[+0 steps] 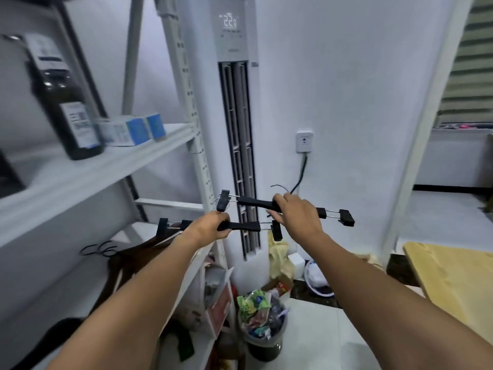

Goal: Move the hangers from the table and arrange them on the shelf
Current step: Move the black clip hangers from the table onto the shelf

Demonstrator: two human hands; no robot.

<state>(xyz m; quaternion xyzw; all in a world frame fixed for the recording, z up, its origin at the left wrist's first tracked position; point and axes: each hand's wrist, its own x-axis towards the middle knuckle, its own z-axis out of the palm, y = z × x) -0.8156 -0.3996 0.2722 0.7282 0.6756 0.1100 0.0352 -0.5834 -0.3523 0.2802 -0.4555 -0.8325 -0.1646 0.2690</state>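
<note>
Your left hand [209,226] grips the lower hanger [245,226], right hand [294,213] grips the upper hanger [253,202], mid frame, bars running left-right; shelf [93,169] lies left, nearer left hand; desk [453,276] lower right

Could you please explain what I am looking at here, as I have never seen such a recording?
No machine here: a person wears a camera on the head, looking down at their own bare arms. The left hand grips the lower black plastic clip hanger; the right hand grips the upper black plastic clip hanger, both held in the air before a tall white air conditioner. On the white metal shelf at the left stand a dark glass bottle and small blue-and-white boxes. A pale wooden table shows at lower right.
</note>
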